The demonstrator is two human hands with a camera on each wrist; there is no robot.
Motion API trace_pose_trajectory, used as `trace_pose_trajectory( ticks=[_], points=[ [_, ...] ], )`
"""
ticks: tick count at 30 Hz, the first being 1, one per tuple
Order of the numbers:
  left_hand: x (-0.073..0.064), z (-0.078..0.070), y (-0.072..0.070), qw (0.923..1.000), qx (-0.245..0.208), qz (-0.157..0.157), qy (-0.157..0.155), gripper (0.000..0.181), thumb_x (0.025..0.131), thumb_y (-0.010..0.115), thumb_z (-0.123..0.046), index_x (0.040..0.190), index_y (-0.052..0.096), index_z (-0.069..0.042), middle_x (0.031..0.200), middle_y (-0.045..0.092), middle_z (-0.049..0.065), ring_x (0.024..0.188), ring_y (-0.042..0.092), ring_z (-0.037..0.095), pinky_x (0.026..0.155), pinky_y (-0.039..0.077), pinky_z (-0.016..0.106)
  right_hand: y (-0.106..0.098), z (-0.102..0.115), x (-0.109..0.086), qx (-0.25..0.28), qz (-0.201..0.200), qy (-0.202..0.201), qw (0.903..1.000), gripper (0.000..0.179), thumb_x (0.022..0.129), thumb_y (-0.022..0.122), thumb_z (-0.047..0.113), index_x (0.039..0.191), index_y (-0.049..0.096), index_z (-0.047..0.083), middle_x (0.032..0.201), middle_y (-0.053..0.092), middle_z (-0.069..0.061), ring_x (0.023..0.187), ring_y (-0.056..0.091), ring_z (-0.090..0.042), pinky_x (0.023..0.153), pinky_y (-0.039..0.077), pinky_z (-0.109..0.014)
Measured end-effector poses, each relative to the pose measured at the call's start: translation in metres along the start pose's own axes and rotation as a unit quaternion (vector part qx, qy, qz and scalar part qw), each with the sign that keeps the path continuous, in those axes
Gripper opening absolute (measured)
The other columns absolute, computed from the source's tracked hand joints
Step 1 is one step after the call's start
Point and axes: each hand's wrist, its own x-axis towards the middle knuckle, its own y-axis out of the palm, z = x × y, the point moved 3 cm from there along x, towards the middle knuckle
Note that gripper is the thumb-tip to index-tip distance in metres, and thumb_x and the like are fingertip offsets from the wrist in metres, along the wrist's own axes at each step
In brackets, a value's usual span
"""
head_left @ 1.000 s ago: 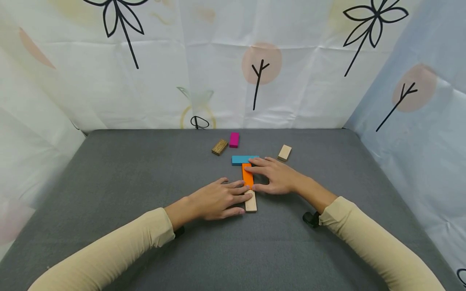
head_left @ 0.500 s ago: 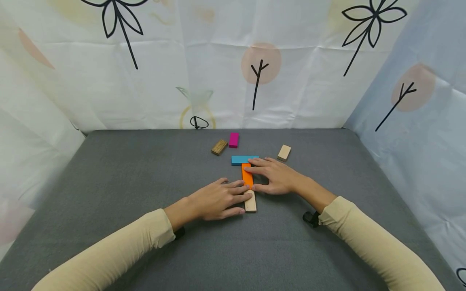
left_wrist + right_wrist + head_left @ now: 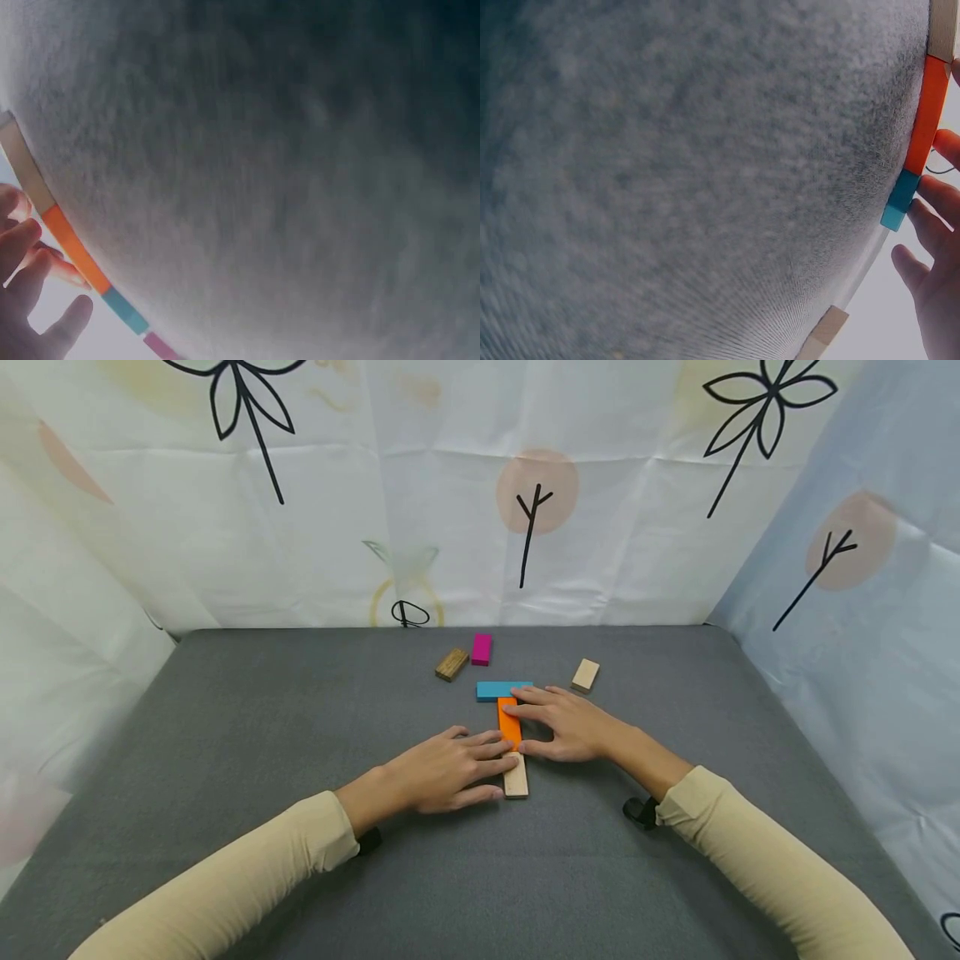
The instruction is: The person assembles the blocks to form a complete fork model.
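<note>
Three wooden blocks meet end to end on the grey cloth: a blue block [image 3: 495,691] lying crosswise at the far end, an orange block [image 3: 510,725] running toward me, and a light wood block [image 3: 516,783] nearest. My left hand [image 3: 450,772] comes from the left, its extended fingers touching the light wood and orange blocks around their joint. From the other side my right hand [image 3: 570,724] lays fingertips on the blue block and the orange block, its thumb beside the orange block's near end. In the right wrist view the orange block [image 3: 928,116] abuts the blue block [image 3: 901,199].
Behind the row lie a dark brown block [image 3: 452,664] and a magenta block [image 3: 482,649]. Another light wood block [image 3: 585,676] lies just beyond the right hand. A patterned white curtain [image 3: 465,527] stands at the table's back and sides.
</note>
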Motion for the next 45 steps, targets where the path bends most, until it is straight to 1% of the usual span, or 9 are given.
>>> trace_pose_trajectory(
  ticks=[4, 8, 13, 17, 21, 24, 29, 36, 45],
  points=[
    [-0.001, 0.009, -0.007, 0.9998, -0.009, -0.014, -0.012, 0.057, 0.106, 0.039, -0.049, 0.154, 0.041, -0.019, 0.159, 0.036, 0.003, 0.147, 0.032, 0.022, 0.110, 0.037, 0.050, -0.001, 0.001, 0.000, 0.001, 0.003, 0.000, 1.0000, 0.063, 0.099, 0.057, 0.047, 0.149, 0.048, 0.011, 0.160, 0.031, -0.014, 0.147, 0.031, -0.031, 0.118, 0.019, -0.057],
    [-0.001, 0.027, -0.016, 0.9985, -0.017, -0.034, -0.039, 0.055, 0.105, 0.044, -0.046, 0.151, 0.046, -0.015, 0.156, 0.040, 0.007, 0.145, 0.035, 0.027, 0.108, 0.038, 0.053, -0.001, 0.000, 0.000, 0.002, 0.007, 0.001, 1.0000, 0.063, 0.099, 0.056, 0.047, 0.150, 0.047, 0.011, 0.160, 0.031, -0.014, 0.147, 0.030, -0.031, 0.118, 0.019, -0.056],
    [-0.003, 0.061, -0.022, 0.9918, -0.029, -0.042, -0.117, 0.054, 0.104, 0.050, -0.041, 0.149, 0.048, -0.011, 0.154, 0.043, 0.012, 0.141, 0.041, 0.030, 0.105, 0.040, 0.057, 0.000, -0.002, 0.001, -0.001, 0.010, 0.002, 0.9999, 0.063, 0.099, 0.056, 0.048, 0.150, 0.047, 0.011, 0.160, 0.031, -0.014, 0.147, 0.029, -0.031, 0.118, 0.019, -0.055],
    [-0.004, 0.092, -0.022, 0.9795, -0.038, -0.019, -0.197, 0.056, 0.103, 0.053, -0.040, 0.150, 0.046, -0.010, 0.154, 0.041, 0.014, 0.141, 0.041, 0.033, 0.108, 0.036, 0.060, 0.000, -0.002, 0.000, -0.001, 0.009, 0.003, 1.0000, 0.063, 0.099, 0.057, 0.047, 0.149, 0.048, 0.011, 0.159, 0.032, -0.014, 0.147, 0.030, -0.032, 0.118, 0.020, -0.055],
    [-0.005, 0.115, -0.021, 0.9700, -0.048, 0.004, -0.238, 0.059, 0.102, 0.055, -0.038, 0.153, 0.041, -0.010, 0.157, 0.036, 0.015, 0.144, 0.035, 0.035, 0.110, 0.030, 0.064, 0.000, -0.002, -0.001, -0.003, 0.009, 0.004, 0.9999, 0.063, 0.098, 0.057, 0.047, 0.149, 0.049, 0.010, 0.160, 0.032, -0.015, 0.147, 0.030, -0.033, 0.118, 0.020, -0.055],
    [-0.004, 0.126, -0.020, 0.9675, -0.062, 0.003, -0.245, 0.059, 0.103, 0.056, -0.034, 0.154, 0.038, -0.012, 0.159, 0.032, 0.015, 0.145, 0.033, 0.035, 0.110, 0.030, 0.063, 0.001, -0.002, -0.001, -0.001, 0.008, 0.006, 0.9999, 0.062, 0.098, 0.057, 0.047, 0.148, 0.049, 0.011, 0.160, 0.032, -0.014, 0.147, 0.029, -0.033, 0.118, 0.020, -0.054],
    [-0.001, 0.136, -0.021, 0.9670, -0.076, -0.010, -0.243, 0.058, 0.103, 0.056, -0.030, 0.155, 0.037, -0.013, 0.160, 0.031, 0.015, 0.145, 0.033, 0.036, 0.104, 0.040, 0.056, 0.000, -0.001, -0.001, 0.003, 0.006, 0.002, 1.0000, 0.062, 0.099, 0.057, 0.046, 0.149, 0.049, 0.011, 0.159, 0.032, -0.015, 0.147, 0.029, -0.033, 0.118, 0.021, -0.054],
    [0.003, 0.138, -0.021, 0.9671, -0.085, 0.023, -0.239, 0.056, 0.104, 0.054, -0.027, 0.156, 0.035, -0.013, 0.160, 0.029, 0.016, 0.145, 0.031, 0.037, 0.106, 0.039, 0.055, 0.000, -0.001, -0.002, 0.000, 0.009, 0.005, 0.9999, 0.063, 0.099, 0.057, 0.047, 0.150, 0.047, 0.012, 0.161, 0.031, -0.013, 0.148, 0.028, -0.031, 0.119, 0.021, -0.052],
    [0.008, 0.138, -0.017, 0.9687, -0.075, 0.018, -0.236, 0.052, 0.104, 0.053, -0.010, 0.153, 0.039, -0.011, 0.161, 0.028, 0.014, 0.145, 0.032, 0.035, 0.108, 0.038, 0.052, 0.001, -0.002, -0.003, 0.007, 0.006, 0.011, 0.9999, 0.063, 0.098, 0.056, 0.048, 0.150, 0.047, 0.014, 0.161, 0.029, -0.011, 0.147, 0.029, -0.034, 0.115, 0.027, -0.055]
  ],
)
